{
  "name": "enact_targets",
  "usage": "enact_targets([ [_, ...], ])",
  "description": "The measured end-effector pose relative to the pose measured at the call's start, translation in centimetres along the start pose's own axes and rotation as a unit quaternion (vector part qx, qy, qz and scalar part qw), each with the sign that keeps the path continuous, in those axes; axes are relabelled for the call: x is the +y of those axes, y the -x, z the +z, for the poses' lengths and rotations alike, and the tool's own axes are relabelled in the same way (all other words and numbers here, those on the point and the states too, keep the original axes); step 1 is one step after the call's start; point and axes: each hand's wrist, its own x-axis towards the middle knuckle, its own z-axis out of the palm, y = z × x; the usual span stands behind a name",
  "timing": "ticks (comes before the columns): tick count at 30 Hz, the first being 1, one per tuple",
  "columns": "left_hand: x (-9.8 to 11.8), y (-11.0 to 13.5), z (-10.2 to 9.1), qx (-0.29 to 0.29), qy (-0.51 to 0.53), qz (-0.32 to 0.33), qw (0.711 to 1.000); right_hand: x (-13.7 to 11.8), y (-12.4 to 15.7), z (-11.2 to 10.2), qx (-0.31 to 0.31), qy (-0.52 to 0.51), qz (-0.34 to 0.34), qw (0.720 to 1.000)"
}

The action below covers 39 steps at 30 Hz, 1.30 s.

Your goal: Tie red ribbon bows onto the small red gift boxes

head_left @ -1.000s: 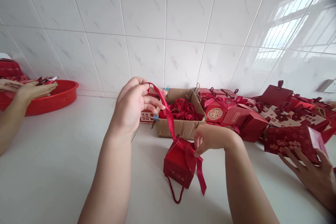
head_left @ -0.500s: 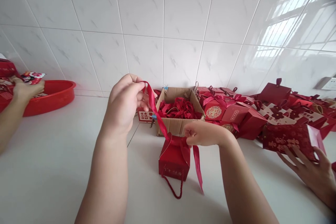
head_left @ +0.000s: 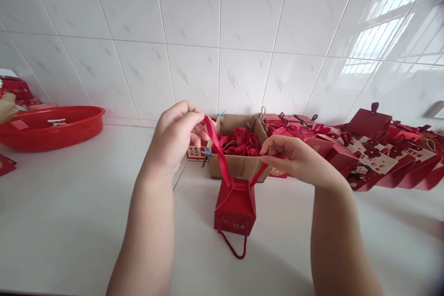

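A small red gift box stands on the white table in front of me, its cord handle hanging toward me. A red ribbon passes through the top of the box. Up to the left, my left hand pinches one end of that ribbon. My right hand pinches the other part, to the right above the box. Both lengths rise from the box top in a V. Behind the box sits a cardboard box filled with loose red ribbons.
Several finished-looking red gift boxes crowd the right side along the tiled wall. On the left is a red plastic basin, with part of another person's hand at the frame edge. A blue binder clip grips the cardboard box.
My right hand has moved up and right, lifting the ribbon part that hung beside the box. The other person's hand at right, with its red box, has left view.
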Motion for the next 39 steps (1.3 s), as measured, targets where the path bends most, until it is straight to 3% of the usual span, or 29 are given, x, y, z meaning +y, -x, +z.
enact_targets([
  [5,0.0,0.2,-0.2,-0.059,0.019,-0.007,0.998,-0.2,0.0,-0.1,0.027,-0.228,-0.025,0.973],
  [8,0.0,0.3,-0.1,-0.073,0.031,0.000,0.997,0.0,-0.2,0.0,0.025,-0.289,-0.042,0.956],
  [15,-0.3,0.4,0.5,-0.006,0.040,0.074,0.996,0.4,-1.0,0.6,0.065,-0.285,-0.030,0.956],
  [26,-0.6,0.6,1.0,0.002,-0.021,0.100,0.995,-0.2,-1.5,1.3,0.162,-0.329,-0.054,0.929],
  [34,-1.1,0.4,1.6,0.036,-0.068,0.169,0.983,-0.5,-1.9,2.4,0.235,-0.276,-0.109,0.926],
  [39,-1.0,0.6,2.0,0.021,-0.052,0.181,0.982,-0.7,-2.1,2.9,0.313,-0.251,-0.167,0.901],
])
